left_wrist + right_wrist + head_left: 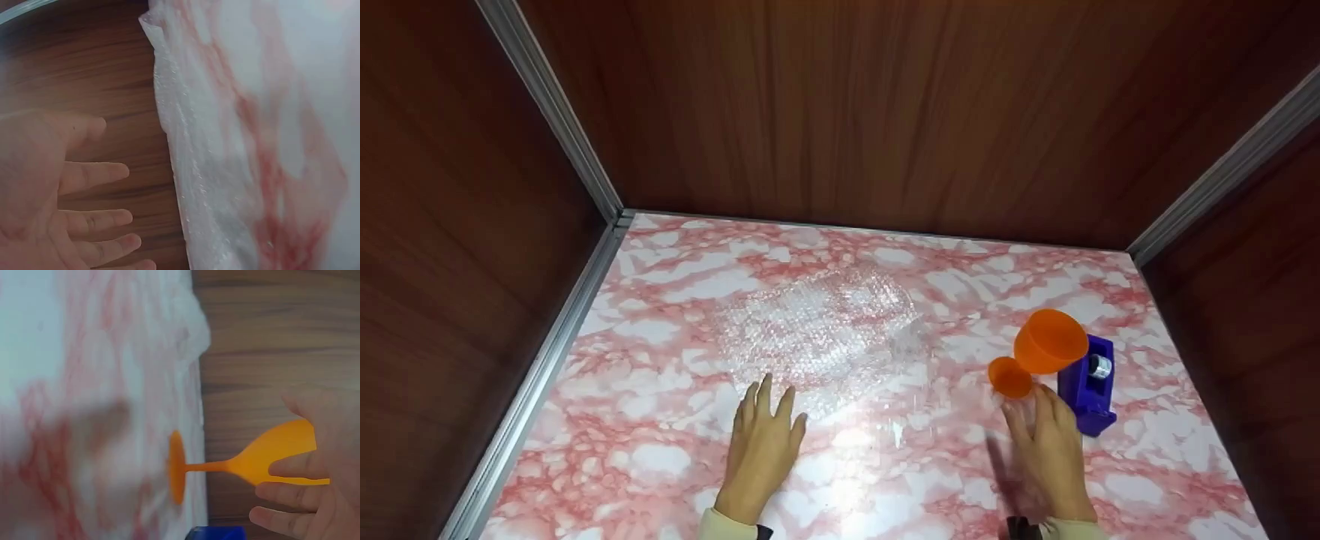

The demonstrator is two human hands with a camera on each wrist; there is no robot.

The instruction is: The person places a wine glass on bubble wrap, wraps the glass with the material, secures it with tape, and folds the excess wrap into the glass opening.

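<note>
Toward the right edge of the red-and-white marbled desk (607, 450), about midway between its left and right corners' lines of depth, an orange goblet (1048, 352) stands upright, its round foot (1006, 377) on the surface and a slim stem (208, 467) rising to a wide bowl. Only orange lining shows at the goblet's mouth; how far down the bowl is visible, I cannot tell. Between it and the desk's right edge sits a blue-violet tape dispenser (1086, 390), a longish open body holding one small roll (1099, 367) with a pale core. From above, the goblet's bowl overlaps the far end of the dispenser; whether they touch is unclear. The right hand (1051, 450) is at the goblet's near side, thumb and fingers apart, fingertips by the foot and, in the right wrist view, passing across the bowl; contact cannot be made out, and the fingers are not closed round it. Left of the desk's middle lies a flat sheet of clear bubble wrap (810, 322), nearer the back edge than the hands are. Over its near margin the left hand (763, 450) is spread, fingers straight, palm bare. Brown wood-grain panels (847, 112) rise beyond the desk's back and side edges, with grey metal strips (540, 90) at the corners.
</note>
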